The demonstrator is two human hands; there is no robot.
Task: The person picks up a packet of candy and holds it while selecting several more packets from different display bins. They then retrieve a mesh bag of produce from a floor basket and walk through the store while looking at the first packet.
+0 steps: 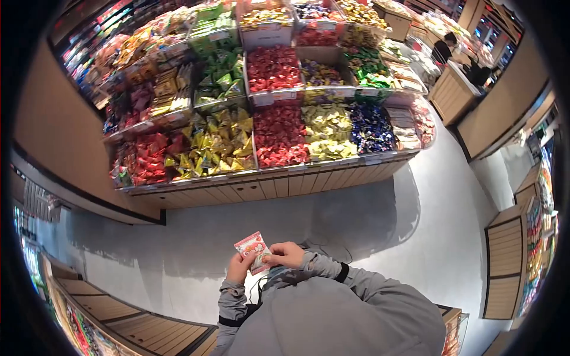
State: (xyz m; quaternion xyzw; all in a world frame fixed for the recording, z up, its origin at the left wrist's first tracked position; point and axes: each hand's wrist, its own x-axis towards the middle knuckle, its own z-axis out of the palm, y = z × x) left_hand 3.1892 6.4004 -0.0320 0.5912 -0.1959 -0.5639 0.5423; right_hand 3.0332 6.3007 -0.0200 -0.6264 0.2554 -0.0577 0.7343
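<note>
A small red-and-white packet (252, 247) is held above the grey floor (368, 231), near the candy shelves (267, 136), its long axis slanting from near right to far left, with the left hand (240, 267) pinching its near-left edge and the right hand (286, 255) gripping its right side.

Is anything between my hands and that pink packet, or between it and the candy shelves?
Nothing visible. The left hand and right hand already hold the pink packet, and only grey floor separates it from the candy shelves.
</note>
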